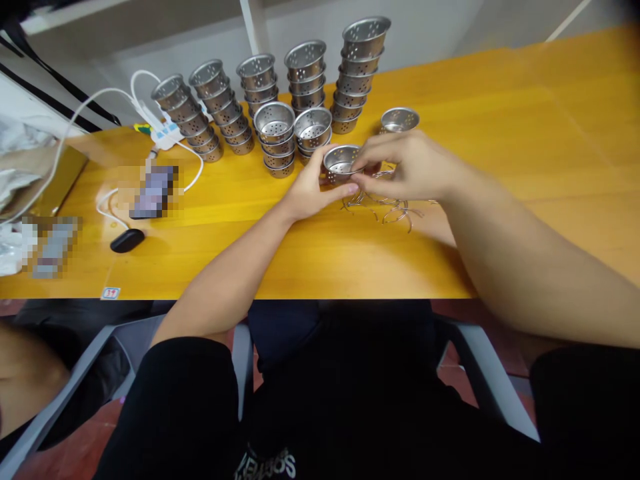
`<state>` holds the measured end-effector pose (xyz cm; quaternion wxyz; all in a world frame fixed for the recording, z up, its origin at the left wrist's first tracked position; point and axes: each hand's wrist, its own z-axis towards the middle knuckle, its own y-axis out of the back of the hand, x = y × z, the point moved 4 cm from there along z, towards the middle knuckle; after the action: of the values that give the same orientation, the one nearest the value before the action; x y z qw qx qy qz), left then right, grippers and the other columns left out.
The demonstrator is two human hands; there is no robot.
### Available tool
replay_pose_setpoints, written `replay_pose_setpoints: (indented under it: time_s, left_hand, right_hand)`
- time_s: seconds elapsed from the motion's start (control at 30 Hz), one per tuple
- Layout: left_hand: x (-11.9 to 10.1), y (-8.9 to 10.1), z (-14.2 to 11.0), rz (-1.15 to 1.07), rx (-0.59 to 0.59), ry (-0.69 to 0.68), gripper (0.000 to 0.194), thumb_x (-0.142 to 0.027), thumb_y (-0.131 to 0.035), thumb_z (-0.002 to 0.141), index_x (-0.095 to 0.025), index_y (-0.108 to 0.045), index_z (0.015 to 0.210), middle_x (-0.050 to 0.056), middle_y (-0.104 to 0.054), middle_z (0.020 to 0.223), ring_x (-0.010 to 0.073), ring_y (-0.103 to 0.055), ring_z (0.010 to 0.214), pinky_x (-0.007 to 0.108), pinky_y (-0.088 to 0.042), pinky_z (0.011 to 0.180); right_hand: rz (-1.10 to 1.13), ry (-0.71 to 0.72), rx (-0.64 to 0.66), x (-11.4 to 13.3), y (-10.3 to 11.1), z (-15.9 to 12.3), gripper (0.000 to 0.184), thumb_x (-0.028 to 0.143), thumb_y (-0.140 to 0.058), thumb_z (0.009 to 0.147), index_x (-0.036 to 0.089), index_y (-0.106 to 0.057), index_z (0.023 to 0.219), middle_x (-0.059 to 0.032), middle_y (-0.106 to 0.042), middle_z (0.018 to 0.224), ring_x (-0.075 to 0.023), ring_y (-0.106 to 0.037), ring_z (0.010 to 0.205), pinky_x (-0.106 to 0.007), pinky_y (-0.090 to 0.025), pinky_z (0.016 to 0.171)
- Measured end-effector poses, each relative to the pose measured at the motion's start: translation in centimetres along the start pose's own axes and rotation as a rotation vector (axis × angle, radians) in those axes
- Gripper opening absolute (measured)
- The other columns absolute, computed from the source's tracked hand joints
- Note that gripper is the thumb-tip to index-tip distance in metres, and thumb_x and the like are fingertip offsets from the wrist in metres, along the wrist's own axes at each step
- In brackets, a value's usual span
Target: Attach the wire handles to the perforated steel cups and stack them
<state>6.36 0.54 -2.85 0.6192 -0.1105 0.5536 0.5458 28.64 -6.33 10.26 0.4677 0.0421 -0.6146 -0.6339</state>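
My left hand [311,188] is closed around the left side of a small perforated metal cup [341,164], its thumb along the near side. At the cup's right rim, my right hand [400,163] has its thumb and fingers pinched together; whatever lies between the fingertips is too small to make out. Several thin curved metal wires [397,212] lie loose on the table under and beside the right hand. Just beyond that hand stands a single perforated cup [399,120], partly hidden by it.
Tall stacks of perforated cups [356,83] line the back of the yellow table [525,147], with shorter stacks [276,140] in front. On the left are a phone [155,192], a black oval device [127,241], a white power strip [166,135] and cables. Another person's leg [27,380] shows lower left.
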Motion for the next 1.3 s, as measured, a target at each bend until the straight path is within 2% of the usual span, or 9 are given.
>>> replay_pose_setpoints:
  time_s: [0.1,0.23,0.3,0.43,0.5,0.77,0.87,1.1,1.3]
  left_hand:
    - [-0.7,0.1,0.0,-0.001,-0.026,0.047,0.096,-0.085,-0.082,0.113,-0.032,-0.045,0.185,0.017,-0.068,0.185,0.0408,-0.073,0.176,0.067,-0.062,0.149]
    - [-2.3,0.2,-0.3,0.071,-0.026,0.103,0.091,-0.071,-0.082,0.117,-0.028,-0.045,0.188,0.019,-0.068,0.182,0.0398,-0.072,0.175,0.067,-0.060,0.151]
    - [-3.0,0.3,-0.4,0.103,-0.028,0.111,0.090,-0.066,-0.084,0.116,-0.028,-0.046,0.188,0.019,-0.069,0.180,0.0404,-0.072,0.175,0.067,-0.060,0.151]
    - [-3.7,0.7,-0.5,0.136,-0.052,0.127,0.084,-0.058,-0.085,0.115,-0.028,-0.047,0.184,0.018,-0.069,0.180,0.0399,-0.073,0.174,0.065,-0.063,0.149]
    - [-3.7,0.8,-0.5,0.162,-0.053,0.130,0.082,-0.055,-0.083,0.115,-0.027,-0.047,0.183,0.019,-0.070,0.181,0.0406,-0.074,0.174,0.066,-0.062,0.149]
    - [-3.1,1.3,-0.5,0.149,-0.068,0.127,0.085,-0.051,-0.091,0.108,-0.025,-0.052,0.178,0.021,-0.070,0.181,0.0425,-0.073,0.173,0.064,-0.066,0.145]
    - [-2.9,1.2,-0.5,0.161,-0.061,0.123,0.085,-0.051,-0.089,0.108,-0.026,-0.050,0.179,0.020,-0.070,0.182,0.0429,-0.073,0.174,0.065,-0.065,0.146]
    - [-2.6,1.0,-0.5,0.146,-0.063,0.100,0.083,-0.050,-0.086,0.110,-0.027,-0.048,0.180,0.018,-0.070,0.180,0.0389,-0.076,0.170,0.060,-0.068,0.143]
    - [-2.3,0.9,-0.4,0.160,-0.067,0.105,0.087,-0.059,-0.084,0.115,-0.027,-0.044,0.186,0.019,-0.069,0.183,0.0376,-0.076,0.172,0.059,-0.066,0.144]
  right_hand:
    - [0.050,-0.002,-0.037,0.1,-0.1,0.0,0.025,0.046,-0.076,0.112,0.037,-0.094,0.128,-0.0115,-0.091,0.122,-0.0399,-0.085,0.117,-0.058,-0.071,0.112]
    - [-0.098,-0.229,-0.330,-1.5,1.7,-0.5,0.039,0.017,-0.063,0.111,0.022,-0.093,0.135,-0.0187,-0.091,0.135,-0.0336,-0.088,0.111,-0.049,-0.071,0.106]
    - [-0.241,-0.347,-0.251,-2.9,2.1,-0.5,0.035,0.015,-0.070,0.112,0.016,-0.093,0.138,-0.0213,-0.091,0.137,-0.0347,-0.087,0.110,-0.050,-0.069,0.108]
    - [-0.360,-0.463,0.221,-5.9,1.2,-0.3,0.026,0.025,-0.093,0.112,0.016,-0.094,0.136,-0.0186,-0.094,0.123,-0.0337,-0.081,0.094,-0.050,-0.065,0.097]
    - [-0.331,-0.485,0.297,-6.7,0.7,-0.2,0.015,0.021,-0.093,0.113,0.020,-0.094,0.128,-0.0149,-0.094,0.117,-0.0305,-0.079,0.090,-0.047,-0.061,0.091]
    - [-0.350,-0.446,0.261,-7.2,0.0,0.1,0.019,0.003,-0.086,0.109,0.022,-0.090,0.108,-0.0104,-0.092,0.104,-0.0255,-0.072,0.083,-0.044,-0.056,0.089]
    - [-0.365,-0.394,0.262,-6.8,0.4,0.0,0.021,0.004,-0.081,0.111,0.024,-0.087,0.109,-0.0100,-0.091,0.107,-0.0248,-0.070,0.083,-0.042,-0.057,0.088]
    - [-0.279,-0.359,0.164,-5.4,1.1,-0.2,0.017,0.009,-0.082,0.110,0.026,-0.083,0.109,-0.0116,-0.093,0.121,-0.0294,-0.079,0.101,-0.046,-0.062,0.103]
    - [-0.260,-0.297,0.140,-5.4,1.3,-0.3,0.015,0.018,-0.073,0.114,0.028,-0.083,0.112,-0.0124,-0.093,0.131,-0.0329,-0.081,0.111,-0.048,-0.063,0.111]
